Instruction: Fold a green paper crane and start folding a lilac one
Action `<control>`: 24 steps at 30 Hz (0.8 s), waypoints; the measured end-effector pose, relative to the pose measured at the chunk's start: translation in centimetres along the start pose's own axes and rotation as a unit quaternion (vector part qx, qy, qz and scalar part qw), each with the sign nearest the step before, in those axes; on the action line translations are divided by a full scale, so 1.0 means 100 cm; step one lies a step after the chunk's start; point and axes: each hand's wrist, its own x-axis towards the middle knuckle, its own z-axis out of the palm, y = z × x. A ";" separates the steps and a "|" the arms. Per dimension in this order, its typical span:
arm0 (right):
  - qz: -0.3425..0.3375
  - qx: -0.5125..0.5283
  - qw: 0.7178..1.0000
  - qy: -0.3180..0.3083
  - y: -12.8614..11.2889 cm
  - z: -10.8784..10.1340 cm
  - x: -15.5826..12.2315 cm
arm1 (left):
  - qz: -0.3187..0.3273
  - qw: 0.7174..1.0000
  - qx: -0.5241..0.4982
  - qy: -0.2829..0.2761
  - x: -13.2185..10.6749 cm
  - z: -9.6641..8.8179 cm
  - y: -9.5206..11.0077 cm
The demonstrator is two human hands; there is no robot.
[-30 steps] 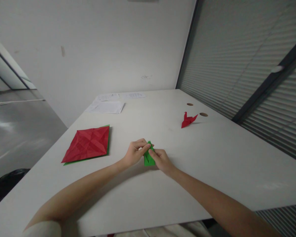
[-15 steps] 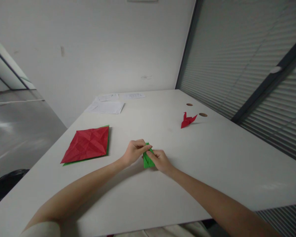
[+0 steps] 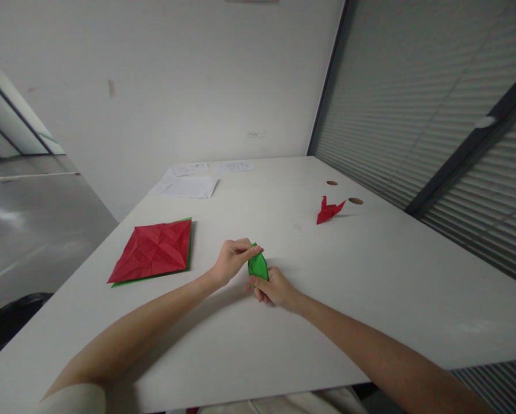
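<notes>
A small piece of folded green origami paper (image 3: 258, 267) is held just above the white table, between both hands. My left hand (image 3: 235, 257) pinches its upper end between thumb and fingers. Lower down, my right hand (image 3: 276, 287) grips the bottom part, thumb in front and the other fingers curled behind. The paper's lower edge is partly hidden by the right thumb. To the left lies a creased red paper sheet (image 3: 157, 250), with a green sheet (image 3: 191, 253) showing along its edges underneath. A folded red paper crane (image 3: 329, 211) stands to the right, farther back.
Printed white papers (image 3: 189, 187) lie at the table's far left. Two round holes, one of them a nearer hole (image 3: 355, 201), are in the tabletop at right, beside a window with blinds (image 3: 382, 115). A black bin liner (image 3: 12, 322) shows below the left edge.
My right hand has shifted from the upper part of the green paper to its bottom end. The paper now shows a longer, smoother face. My left hand keeps its pinch at the top.
</notes>
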 end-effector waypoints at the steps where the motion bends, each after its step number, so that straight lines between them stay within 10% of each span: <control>1: 0.000 0.008 1.000 -0.005 0.000 0.000 0.000 | -0.002 1.000 -0.002 0.001 0.000 -0.001 0.000; 24: -0.006 0.001 1.000 -0.019 -0.006 -0.017 -0.004 | -0.057 0.996 -0.047 0.045 0.003 -0.001 0.002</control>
